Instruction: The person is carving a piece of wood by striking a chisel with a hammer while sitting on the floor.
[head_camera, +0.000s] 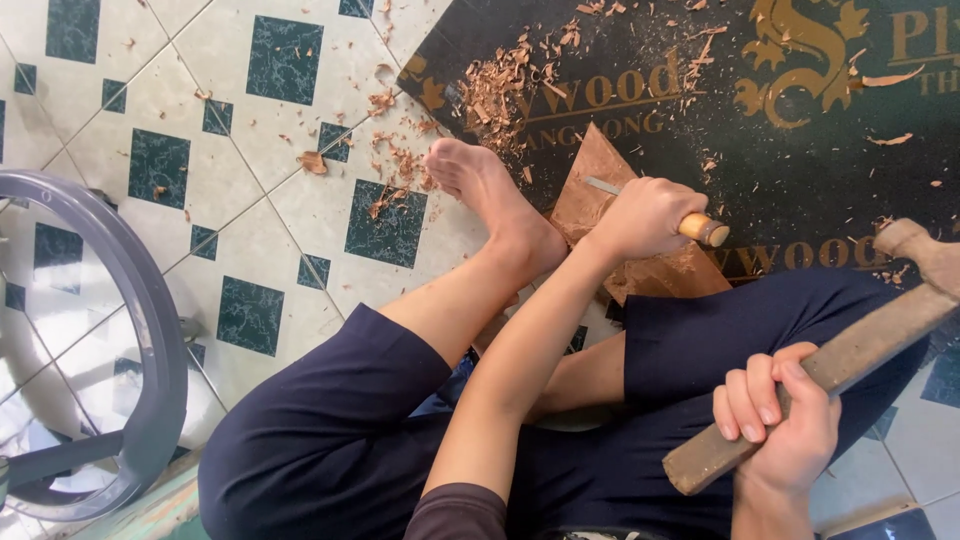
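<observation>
Nearest me, right hand (790, 425) fingers clamped low on wooden mallet (830, 370); I judge it stiff, head-heavy. Beyond, left hand (645, 215) wrapped around chisel (650, 205), blade on reddish wood block (625, 230) braced by foot (495, 200).

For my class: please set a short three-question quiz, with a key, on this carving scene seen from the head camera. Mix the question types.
1. True or false: the left hand grips a chisel by its pale wooden handle.
2. Multiple choice: the right hand holds A) a saw, B) a wooden mallet, C) a brush.
3. Fill in: the reddish wood block lies on a black sheet, beside the bare ____.

Key
1. True; its blade tip rests on the block.
2. B; the mallet is raised, apart from the chisel.
3. Foot; wood shavings lie scattered beyond it.
</observation>
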